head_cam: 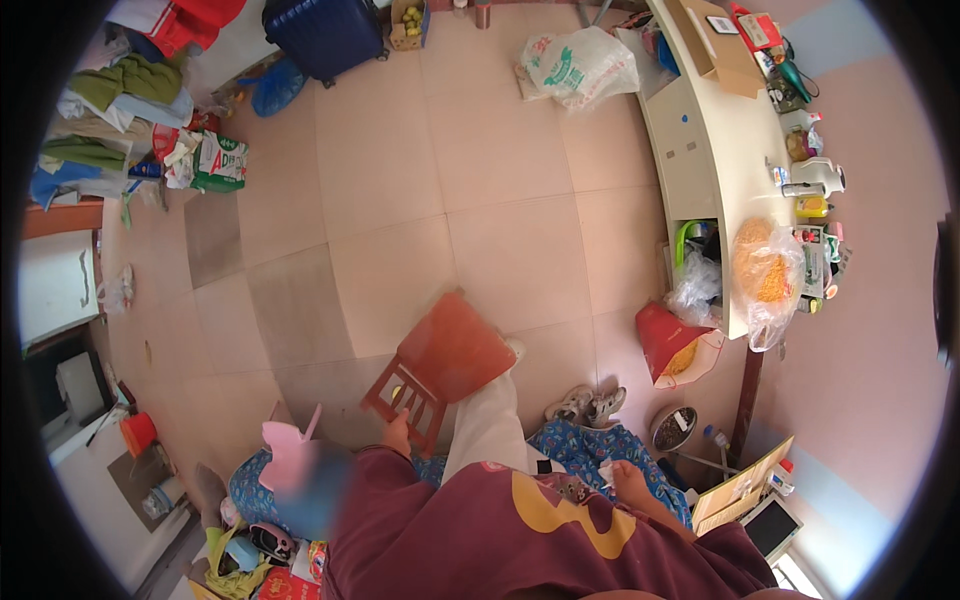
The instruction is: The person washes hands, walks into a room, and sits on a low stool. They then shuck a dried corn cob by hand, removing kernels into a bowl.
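My left hand [397, 435] grips the top rail of the backrest of a small red-brown wooden chair [456, 346]. The chair stands on the tiles, its slatted back turned towards me. My right hand [628, 484] is lowered beside my body and holds a crumpled white tissue or cloth [606, 473]. My leg in pale trousers reaches forward to the chair's seat edge, with a light shoe [515, 349] partly hidden by the seat. A blue patterned cloth [592, 454] lies behind and beside the leg.
Grey shoes [587, 406], a red bag [670, 346] and a metal bowl [673, 428] stand right of the leg. A long cream cabinet [694, 161] holds many items. A white plastic bag [577, 67], a blue suitcase [324, 36] and a green-white carton [220, 162] stand farther off.
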`<state>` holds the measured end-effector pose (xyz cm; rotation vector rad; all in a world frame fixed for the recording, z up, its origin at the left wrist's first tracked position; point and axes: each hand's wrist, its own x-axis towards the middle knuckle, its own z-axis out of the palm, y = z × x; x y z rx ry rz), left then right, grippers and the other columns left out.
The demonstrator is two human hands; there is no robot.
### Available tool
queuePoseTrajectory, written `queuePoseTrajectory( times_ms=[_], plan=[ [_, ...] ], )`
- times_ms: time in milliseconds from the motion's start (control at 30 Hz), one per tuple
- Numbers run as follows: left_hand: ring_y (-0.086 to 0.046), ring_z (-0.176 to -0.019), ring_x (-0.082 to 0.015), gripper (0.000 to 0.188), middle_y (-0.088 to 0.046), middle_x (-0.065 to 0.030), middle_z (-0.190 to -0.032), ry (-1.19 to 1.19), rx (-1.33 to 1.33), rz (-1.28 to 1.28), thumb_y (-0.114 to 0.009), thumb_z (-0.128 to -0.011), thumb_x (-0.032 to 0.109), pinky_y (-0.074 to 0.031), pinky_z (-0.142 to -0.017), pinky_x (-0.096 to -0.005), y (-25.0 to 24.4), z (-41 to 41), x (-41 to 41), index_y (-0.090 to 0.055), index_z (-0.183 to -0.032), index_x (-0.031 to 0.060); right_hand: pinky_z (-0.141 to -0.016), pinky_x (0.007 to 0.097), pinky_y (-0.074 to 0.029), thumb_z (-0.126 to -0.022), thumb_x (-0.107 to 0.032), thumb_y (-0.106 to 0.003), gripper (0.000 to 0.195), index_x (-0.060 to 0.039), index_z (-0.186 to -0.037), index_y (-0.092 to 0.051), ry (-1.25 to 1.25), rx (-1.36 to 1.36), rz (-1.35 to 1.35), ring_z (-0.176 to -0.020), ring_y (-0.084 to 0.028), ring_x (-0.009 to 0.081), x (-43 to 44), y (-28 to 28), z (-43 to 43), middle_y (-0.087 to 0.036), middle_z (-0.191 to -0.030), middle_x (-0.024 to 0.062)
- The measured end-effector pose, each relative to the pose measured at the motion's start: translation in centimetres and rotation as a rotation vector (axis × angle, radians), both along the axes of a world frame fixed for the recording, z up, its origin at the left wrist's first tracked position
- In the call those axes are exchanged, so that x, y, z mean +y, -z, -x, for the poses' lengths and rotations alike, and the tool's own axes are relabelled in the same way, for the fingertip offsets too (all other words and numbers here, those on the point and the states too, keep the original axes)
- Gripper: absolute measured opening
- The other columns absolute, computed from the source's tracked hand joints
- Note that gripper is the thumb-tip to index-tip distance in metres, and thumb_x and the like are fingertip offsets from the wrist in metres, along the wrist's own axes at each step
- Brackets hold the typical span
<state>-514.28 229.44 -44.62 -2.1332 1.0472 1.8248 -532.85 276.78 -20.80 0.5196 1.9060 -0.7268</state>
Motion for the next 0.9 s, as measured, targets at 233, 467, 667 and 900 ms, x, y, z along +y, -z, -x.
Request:
queuePoseTrajectory(
  times_ms=[233,467,667,900],
  plan=[
    [-0.061,-0.092,-0.0287,0.051,-0.063,-0.011,-0.105,0.168,-0.184,-0.117,-0.065,-0.083,0.03,-0.048,-0.079,-0.0413,-3.0,4.0,0.7,-0.054,-0.123,0.0007,-0.045,0.0268,-0.044,-0.098,-0.032,-0.041,0.036,-0.0013,-0.093,-0.06,0.138,-0.064,0.029,-0.052,-0.054,0.0118,0.4,-1.1,4.7,-0.059,-0.07,0.0037],
    [-0.066,-0.091,-0.0342,0.042,-0.067,-0.0218,-0.092,0.729,-0.152,0.113,-0.061,-0.074,0.034,-0.05,-0.077,-0.04,-4.3,15.1,5.9,-0.067,-0.098,-0.0005,-0.056,0.0315,-0.048,-0.095,-0.033,-0.043,0.039,0.0003,-0.094,-0.062,0.14,0.09,0.083,-0.064,-0.058,0.0161,2.7,0.4,7.5,-0.062,-0.076,0.0072],
    [-0.067,-0.085,-0.0316,0.04,-0.069,-0.0179,-0.089,0.799,-0.14,0.191,-0.061,-0.073,0.03,-0.052,-0.073,-0.0381,-5.6,23.8,8.8,-0.068,-0.097,-0.001,-0.074,0.0375,-0.048,-0.092,-0.031,-0.044,0.037,0.0018,-0.094,-0.063,-0.165,0.244,0.042,-0.078,-0.062,0.0249,8.2,3.8,9.8,-0.064,-0.08,0.0133],
    [-0.063,-0.07,-0.0209,0.024,-0.066,-0.0086,-0.08,0.651,-0.009,0.016,-0.063,-0.075,0.02,-0.05,-0.059,-0.037,-1.7,31.8,10.6,-0.064,-0.093,0.0041,-0.081,0.0406,-0.048,-0.087,-0.032,-0.047,0.039,-0.0018,-0.108,-0.061,-0.061,0.19,-0.115,-0.095,-0.062,0.0365,17.2,4.1,16.7,-0.064,-0.103,0.0222]
  ],
)
